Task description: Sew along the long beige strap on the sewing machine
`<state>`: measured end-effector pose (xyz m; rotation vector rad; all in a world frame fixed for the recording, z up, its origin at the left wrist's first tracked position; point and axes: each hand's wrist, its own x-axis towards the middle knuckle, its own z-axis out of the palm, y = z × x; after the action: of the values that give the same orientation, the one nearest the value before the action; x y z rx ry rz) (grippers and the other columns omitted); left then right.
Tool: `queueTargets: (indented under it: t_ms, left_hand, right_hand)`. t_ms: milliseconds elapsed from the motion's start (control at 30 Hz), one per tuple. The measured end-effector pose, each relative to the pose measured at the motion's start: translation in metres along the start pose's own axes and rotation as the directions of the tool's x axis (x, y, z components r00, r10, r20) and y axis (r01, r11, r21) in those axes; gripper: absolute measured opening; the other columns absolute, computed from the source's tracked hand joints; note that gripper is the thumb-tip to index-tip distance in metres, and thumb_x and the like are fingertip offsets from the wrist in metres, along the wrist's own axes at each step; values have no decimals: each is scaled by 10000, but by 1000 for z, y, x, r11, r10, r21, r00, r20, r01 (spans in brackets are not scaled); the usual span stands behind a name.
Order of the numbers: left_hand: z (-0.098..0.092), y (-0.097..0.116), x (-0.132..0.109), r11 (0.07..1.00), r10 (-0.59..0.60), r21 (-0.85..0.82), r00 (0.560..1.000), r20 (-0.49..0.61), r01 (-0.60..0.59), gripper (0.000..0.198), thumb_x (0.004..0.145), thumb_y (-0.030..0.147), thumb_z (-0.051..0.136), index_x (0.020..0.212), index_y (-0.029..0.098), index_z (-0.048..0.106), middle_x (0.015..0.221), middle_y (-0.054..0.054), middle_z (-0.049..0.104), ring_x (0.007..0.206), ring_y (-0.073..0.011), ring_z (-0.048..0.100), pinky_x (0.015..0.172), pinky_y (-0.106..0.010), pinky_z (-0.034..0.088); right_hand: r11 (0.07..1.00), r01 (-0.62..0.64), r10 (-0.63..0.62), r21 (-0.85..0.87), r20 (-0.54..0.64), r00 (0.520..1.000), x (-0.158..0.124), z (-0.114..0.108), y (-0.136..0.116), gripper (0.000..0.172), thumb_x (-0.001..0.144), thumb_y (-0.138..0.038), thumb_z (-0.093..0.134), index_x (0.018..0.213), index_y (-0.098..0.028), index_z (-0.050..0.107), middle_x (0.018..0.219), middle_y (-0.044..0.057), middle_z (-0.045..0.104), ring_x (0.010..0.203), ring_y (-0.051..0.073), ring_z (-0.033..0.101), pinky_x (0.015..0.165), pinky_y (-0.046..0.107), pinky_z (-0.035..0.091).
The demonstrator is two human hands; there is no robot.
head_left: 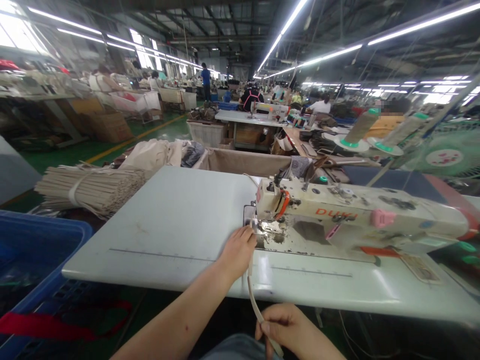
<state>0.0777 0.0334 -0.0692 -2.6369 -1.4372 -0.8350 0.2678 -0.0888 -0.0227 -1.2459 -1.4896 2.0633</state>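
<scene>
A narrow beige fabric strap (253,295) runs from the needle area of a white sewing machine (360,210) down over the table's front edge. My left hand (238,250) rests on the table just in front of the presser foot, its fingers together and pressing on the strap. Below the edge, my right hand (288,325) pinches the strap between thumb and fingers. The strap curves slightly between both hands. My left fingers hide the part at the needle.
A tied bundle of beige strips (93,187) lies left of the sewing table (180,215). A blue plastic basket (45,235) stands at the near left. Thread cones (362,127) and a fan (444,155) are at the right. Other people work farther back.
</scene>
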Motion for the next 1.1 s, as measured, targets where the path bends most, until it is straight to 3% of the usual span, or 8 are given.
queueTargets:
  t_ms: [167,333,433,567,767,967,1033,1100]
  left_hand:
    - [-17,-20,-12,996,-38,78,999,-15,39,190,960,111,570,1123,134,666,1225,-136,674,1237,-283,608,1134,-469,449]
    - [-39,-36,-42,989,-41,140,999,-18,43,211,998,136,525,1158,128,663,1247,-152,674,1216,-290,628,1080,-481,499]
    - [-47,-32,-64,991,-32,126,999,-22,35,243,1017,152,499,1212,134,643,1248,-141,679,1213,-284,635,1065,-481,517]
    - [-52,-21,-86,998,-16,61,999,-33,18,300,1036,167,461,1302,153,598,1288,-133,669,1313,-272,586,1126,-475,488]
    - [-56,-12,-101,999,-14,-33,999,43,15,444,996,79,397,1420,150,508,1371,-151,631,1375,-268,544,1174,-483,464]
    - [-62,-5,-108,998,27,-60,994,109,-20,520,939,3,354,1417,141,508,1408,-153,608,1426,-265,491,1211,-500,419]
    - [-64,-4,-109,998,21,-60,994,111,-14,514,931,-2,356,1399,134,518,1400,-151,612,1424,-258,492,1220,-495,407]
    - [-64,-5,-109,998,7,-65,993,119,1,512,923,-6,360,1387,133,525,1392,-148,616,1400,-249,516,1225,-489,401]
  right_hand:
    - [972,-33,50,-231,65,997,-12,-6,-17,363,863,-511,705,847,-166,816,721,23,719,703,169,621,685,258,452]
    - [920,-18,54,-392,81,995,-20,-13,-24,265,858,-423,690,879,-194,821,803,-3,742,775,189,642,721,255,481]
    - [935,7,-17,-354,-24,1000,-18,-17,-24,270,860,-413,683,1003,-214,797,962,29,761,910,227,660,814,295,509]
    - [980,67,-114,-189,-252,961,-9,-25,-19,333,860,-504,668,950,-192,744,818,36,718,808,211,635,772,323,503]
    - [980,127,-192,-153,-555,810,10,-43,-7,414,836,-607,660,889,-200,717,676,13,668,659,188,564,649,320,454]
    - [935,58,-292,-351,-663,689,19,-53,-4,384,842,-582,598,890,-220,718,695,37,703,681,237,641,679,358,516]
    - [871,-3,-386,-492,-686,617,22,-59,-1,347,864,-538,569,904,-228,720,792,65,743,759,265,678,723,381,533]
    - [748,-49,-554,-662,-662,504,28,-65,3,328,905,-489,534,928,-220,719,876,95,753,815,280,688,768,403,533]
